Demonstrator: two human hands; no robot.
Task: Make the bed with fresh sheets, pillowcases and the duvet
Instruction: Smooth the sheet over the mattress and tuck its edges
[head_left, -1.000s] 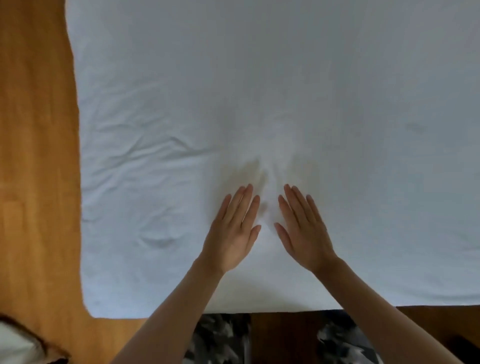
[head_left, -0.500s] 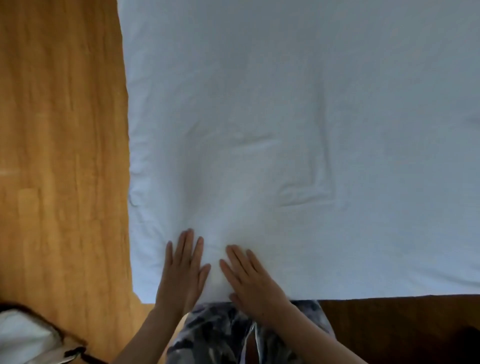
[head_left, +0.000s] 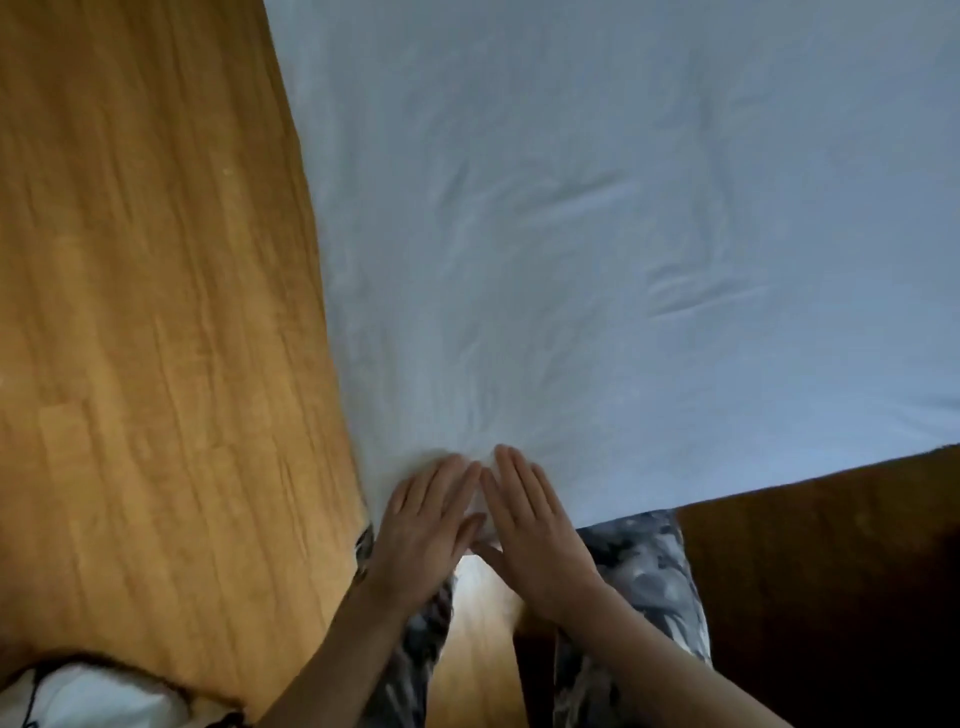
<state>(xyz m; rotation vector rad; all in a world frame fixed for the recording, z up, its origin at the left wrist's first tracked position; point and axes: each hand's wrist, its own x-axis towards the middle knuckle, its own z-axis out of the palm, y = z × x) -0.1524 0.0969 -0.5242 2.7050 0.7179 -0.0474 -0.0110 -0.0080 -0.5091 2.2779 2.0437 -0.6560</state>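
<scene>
1. White sheet (head_left: 597, 234) spread flat over bed, filling upper and right part of view; near-left corner of it at bottom centre, just beyond both hands.
2. Left hand (head_left: 423, 535) laid palm-down at that corner, fingers straight and close together, pressing on fabric; nothing gripped.
3. Right hand (head_left: 535, 525) flat just beside it, fingers straight, likewise pressing, nothing pinched. Index fingertips of the two hands nearly touching, forming a narrow wedge over the sheet's edge.
4. Small bunched creases in the sheet directly ahead of the fingertips; longer shallow wrinkles further up the sheet, toward its middle and right.
5. Sheet's near edge running from the corner up to the right; left edge running away from the corner toward the top.
6. Wooden floor (head_left: 156, 312) left of the sheet; darker shaded floor below the sheet's near edge at right.
7. Patterned grey-and-white trousers (head_left: 649, 571) below the sheet's corner, beneath the forearms.
8. White bundle (head_left: 78, 696) with dark trim on floor, far left of the corner, partly cut off; kind unclear.
</scene>
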